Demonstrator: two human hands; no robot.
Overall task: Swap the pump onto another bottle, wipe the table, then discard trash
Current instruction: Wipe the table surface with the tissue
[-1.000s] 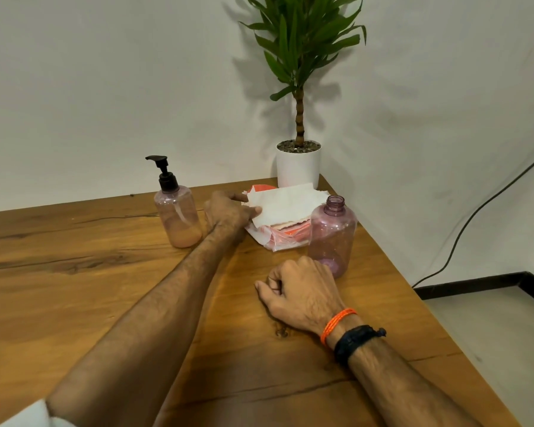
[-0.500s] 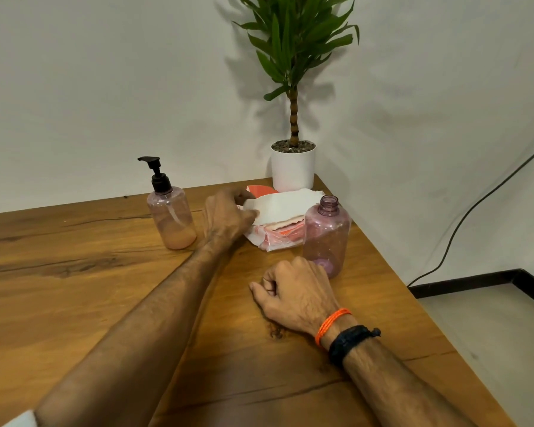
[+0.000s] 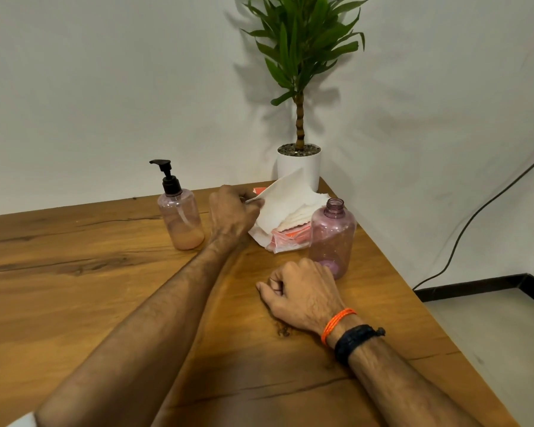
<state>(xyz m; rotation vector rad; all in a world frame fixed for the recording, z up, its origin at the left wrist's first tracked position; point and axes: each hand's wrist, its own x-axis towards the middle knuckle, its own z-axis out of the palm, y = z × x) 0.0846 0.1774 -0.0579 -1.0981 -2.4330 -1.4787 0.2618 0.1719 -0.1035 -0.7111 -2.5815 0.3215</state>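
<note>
White paper tissue sheet (image 3: pixel 285 200), topmost on the orange-and-clear plastic pack (image 3: pixel 285 238) near the counter's (image 3: pixel 74 303) far right corner, looks feather-light, limp and easy to tear, so a pinch at its near-left corner suits it. The left hand (image 3: pixel 232 215) pinches exactly there, while the right hand (image 3: pixel 302 292) rests fisted, holding nothing. Half a second ago the sheet lay flat; now it peels upward.

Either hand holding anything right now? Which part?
The left hand pinches the top paper towel by its near left edge, lifting it off the pack. The right hand rests on the table, fingers curled, holding nothing.
</note>
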